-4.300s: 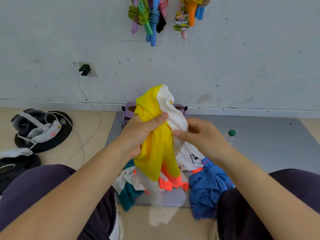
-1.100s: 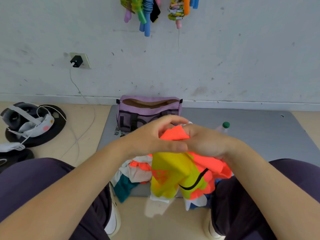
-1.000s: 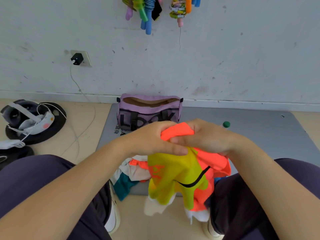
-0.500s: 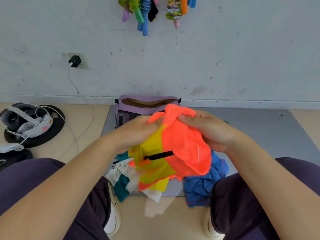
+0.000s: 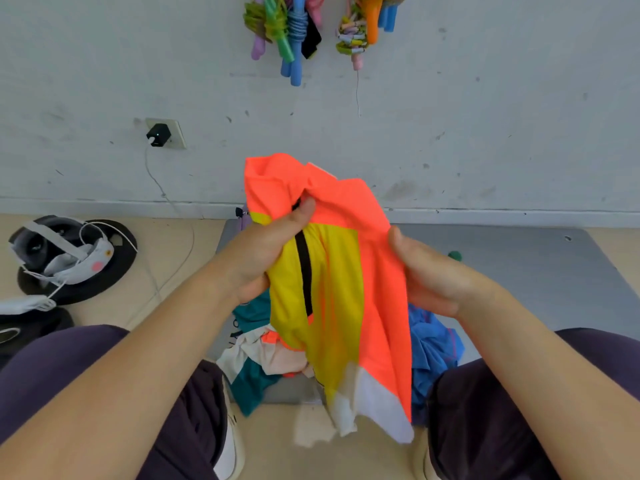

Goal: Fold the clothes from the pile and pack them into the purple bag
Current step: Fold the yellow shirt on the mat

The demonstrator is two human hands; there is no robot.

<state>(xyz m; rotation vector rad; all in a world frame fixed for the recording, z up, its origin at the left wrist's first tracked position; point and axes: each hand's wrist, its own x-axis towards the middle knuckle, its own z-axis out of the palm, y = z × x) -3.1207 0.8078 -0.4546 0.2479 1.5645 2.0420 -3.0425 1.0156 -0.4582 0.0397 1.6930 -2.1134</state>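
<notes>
Beige flooring point(image 5: 166, 258) fills the bottom of the frame, with a grey mat point(image 5: 519, 271) laid over it toward the wall. Nearest the camera, dark-trousered knees frame both lower corners. Between them the pile of clothes point(image 5: 263, 344) lies on the mat's near edge: teal, white and peach pieces at lower centre, a blue piece at lower right. Above the pile both hands grip one orange and yellow garment point(image 5: 346, 289). The left hand point(image 5: 266, 258) clamps its left edge, thumb over the fabric beside a black stripe; the right hand point(image 5: 426, 271) pinches the orange right edge. Half a second ago the hands were close together with the garment bunched; now they are spread and raised, and the cloth hangs long, its white hem low in the frame. The purple bag point(image 5: 244, 216), plainly open before, is almost wholly hidden behind the lifted garment at centre; only a sliver shows. At far left, grey headsets point(image 5: 65, 254) rest on black discs. Coloured skipping ropes point(image 5: 291, 26) hang on the wall at top centre.
</notes>
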